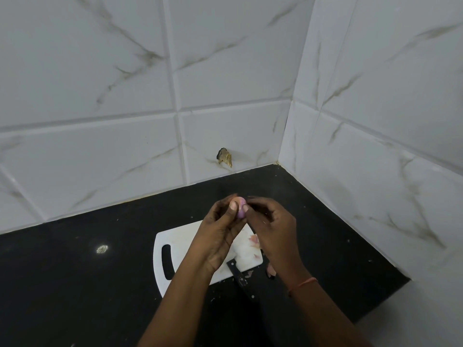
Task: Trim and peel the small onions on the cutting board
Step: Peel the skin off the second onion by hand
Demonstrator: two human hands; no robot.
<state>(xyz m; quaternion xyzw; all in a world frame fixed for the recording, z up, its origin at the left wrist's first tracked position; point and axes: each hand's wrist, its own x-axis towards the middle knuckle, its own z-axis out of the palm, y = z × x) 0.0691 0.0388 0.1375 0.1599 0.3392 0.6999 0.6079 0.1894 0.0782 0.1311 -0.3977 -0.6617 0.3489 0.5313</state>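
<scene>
A small pale purple onion is held in the air above the white cutting board. My left hand grips it from the left with thumb on top. My right hand pinches its right side with the fingertips. A black-handled knife lies across the board's near edge, its blade partly hidden under my left wrist. Pink onion skins lie on the board's right part.
The board rests on a black countertop in a corner of white marbled tile walls. More peel scraps lie on the counter right of the board. A chipped hole marks the back wall tile.
</scene>
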